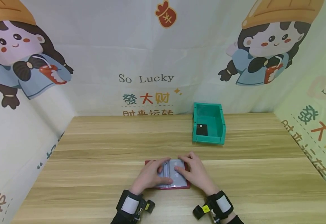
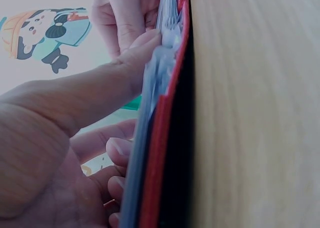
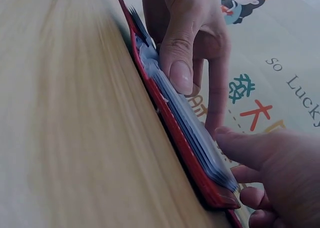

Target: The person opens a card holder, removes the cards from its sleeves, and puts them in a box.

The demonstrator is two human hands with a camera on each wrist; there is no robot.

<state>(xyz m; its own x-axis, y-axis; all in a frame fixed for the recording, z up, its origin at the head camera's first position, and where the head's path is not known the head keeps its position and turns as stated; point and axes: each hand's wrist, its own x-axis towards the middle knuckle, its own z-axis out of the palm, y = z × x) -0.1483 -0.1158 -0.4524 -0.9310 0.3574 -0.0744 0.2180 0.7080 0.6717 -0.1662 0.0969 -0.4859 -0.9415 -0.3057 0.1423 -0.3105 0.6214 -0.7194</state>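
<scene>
An opened card holder (image 1: 179, 187) with a red cover and a stack of clear plastic sleeves (image 1: 179, 180) lies on the table. My left hand (image 1: 149, 175) holds its left part, the thumb laid across the sleeves near the middle fold and the index finger at the far edge. Opposite, my right hand (image 1: 197, 172) grips the right part, thumb on top of the sleeve and fingers about the right edge. In the right wrist view the layered sleeves (image 3: 187, 125) show edge-on above the red cover (image 3: 177, 138). Part of the left page is hidden under my left hand.
A green bin (image 1: 223, 130) stands at the back of the wooden table (image 1: 101, 146), right of centre, with a small black card-like piece (image 1: 202, 129) inside. Printed cloth (image 1: 95, 62) hangs behind and along both sides.
</scene>
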